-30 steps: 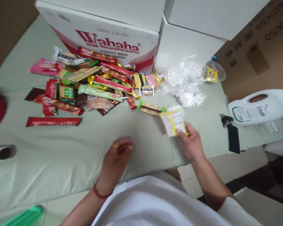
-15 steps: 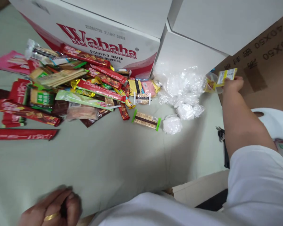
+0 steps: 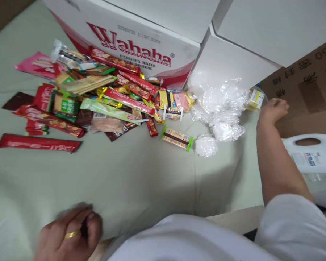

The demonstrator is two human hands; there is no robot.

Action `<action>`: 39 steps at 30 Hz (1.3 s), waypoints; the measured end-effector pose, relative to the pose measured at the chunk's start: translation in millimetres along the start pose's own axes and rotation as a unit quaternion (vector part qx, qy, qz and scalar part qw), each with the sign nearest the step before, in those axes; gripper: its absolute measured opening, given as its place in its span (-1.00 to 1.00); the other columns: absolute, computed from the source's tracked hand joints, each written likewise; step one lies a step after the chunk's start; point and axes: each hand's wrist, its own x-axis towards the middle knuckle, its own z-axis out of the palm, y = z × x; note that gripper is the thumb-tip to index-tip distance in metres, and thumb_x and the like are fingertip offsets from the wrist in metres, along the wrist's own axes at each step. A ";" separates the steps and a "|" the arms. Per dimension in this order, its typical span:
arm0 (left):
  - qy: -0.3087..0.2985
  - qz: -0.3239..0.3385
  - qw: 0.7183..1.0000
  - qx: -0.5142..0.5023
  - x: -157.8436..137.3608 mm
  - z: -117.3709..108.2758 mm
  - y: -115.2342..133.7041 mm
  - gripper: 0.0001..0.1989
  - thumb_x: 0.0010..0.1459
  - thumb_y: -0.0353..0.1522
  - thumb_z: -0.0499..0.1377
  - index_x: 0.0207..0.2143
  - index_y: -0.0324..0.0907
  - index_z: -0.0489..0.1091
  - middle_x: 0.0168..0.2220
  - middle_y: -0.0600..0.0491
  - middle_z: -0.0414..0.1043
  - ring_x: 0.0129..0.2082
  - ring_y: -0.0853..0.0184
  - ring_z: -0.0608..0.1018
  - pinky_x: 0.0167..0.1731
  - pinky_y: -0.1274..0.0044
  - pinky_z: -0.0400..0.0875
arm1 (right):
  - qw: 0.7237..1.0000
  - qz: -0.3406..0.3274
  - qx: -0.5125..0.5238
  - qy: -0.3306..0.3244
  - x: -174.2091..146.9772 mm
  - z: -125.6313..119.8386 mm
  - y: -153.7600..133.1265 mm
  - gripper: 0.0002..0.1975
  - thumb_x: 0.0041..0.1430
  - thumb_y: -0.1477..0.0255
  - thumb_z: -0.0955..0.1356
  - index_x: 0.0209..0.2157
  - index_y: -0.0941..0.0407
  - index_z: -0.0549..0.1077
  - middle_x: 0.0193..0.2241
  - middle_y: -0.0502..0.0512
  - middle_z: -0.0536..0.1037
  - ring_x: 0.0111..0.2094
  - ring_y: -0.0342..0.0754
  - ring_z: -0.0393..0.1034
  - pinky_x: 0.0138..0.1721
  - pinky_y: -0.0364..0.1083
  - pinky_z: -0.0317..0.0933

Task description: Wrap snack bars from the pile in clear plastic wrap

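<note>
My left hand [image 3: 69, 232], with a gold ring, rests loosely curled on the green cloth at the lower left, and nothing shows in its fingers. At the far right my right hand [image 3: 275, 109] has its fingers folded and holds nothing I can see. Just left of it a yellow-and-white packet [image 3: 256, 98] sits in what looks like a clear plastic container. Beside that lies a heap of crumpled clear plastic wraps [image 3: 218, 103]. Further left spreads a pile of wrapped snacks, among them red wafer bars [image 3: 39, 142] and a green-ended cracker pack [image 3: 176, 137].
A Wahaha water carton [image 3: 130, 47] stands behind the snacks, with white boxes [image 3: 233, 58] beside it. Along the right is a brown cardboard box [image 3: 312, 94]. A white detergent jug [image 3: 312, 154] stands past my right forearm. Green cloth [image 3: 141, 181] covers the surface.
My right hand has let go of the yellow-and-white packet, which now sits lower and to the left of the hand. The view has shifted; my left hand stays curled.
</note>
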 end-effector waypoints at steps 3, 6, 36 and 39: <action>0.056 0.125 0.984 0.117 3.6 1.6 4.1 -0.78 0.00 -0.40 0.29 -0.27 0.08 0.47 -0.36 0.15 0.66 -0.48 0.18 0.61 -0.43 0.34 0.50 | 0.970 0.093 0.227 0.004 -51.1 -47.1 -30.8 -0.76 0.43 0.53 0.22 -0.19 0.19 0.52 -0.45 0.12 0.48 -0.47 -0.08 0.33 -0.36 -0.04 0.18; 0.066 0.154 0.977 0.133 6.1 2.5 4.8 -0.79 0.03 -0.43 0.30 -0.26 0.01 0.46 -0.35 0.13 0.66 -0.47 0.23 0.62 -0.41 0.39 0.50 | 0.927 0.002 0.345 -0.148 -119.9 -106.9 -66.9 -0.81 0.40 0.35 0.35 -0.13 0.11 0.59 -0.58 -0.05 0.40 -0.57 -0.10 0.26 -0.45 -0.09 0.17; -0.240 -0.137 0.830 -0.484 57.4 36.8 154.1 -0.81 0.20 -0.20 0.32 -0.22 -0.11 0.52 -0.24 0.03 0.54 -0.30 0.33 0.55 -0.27 0.51 0.43 | 0.620 0.297 0.579 -0.439 -327.6 -218.6 -183.4 -0.71 0.08 0.17 0.57 -0.38 0.05 0.52 -0.55 -0.09 0.45 -0.54 -0.17 0.15 -0.50 -0.16 0.07; -0.266 -0.209 0.803 -0.491 49.7 53.9 161.6 -0.65 0.05 -0.15 0.42 -0.19 -0.13 0.51 -0.19 0.00 0.57 -0.23 0.26 0.59 -0.26 0.48 0.45 | 0.650 0.199 0.560 -0.473 -344.5 -222.0 -184.4 -0.77 0.18 0.17 0.53 -0.30 0.02 0.60 -0.44 -0.05 0.55 -0.42 -0.11 0.30 -0.35 -0.12 0.20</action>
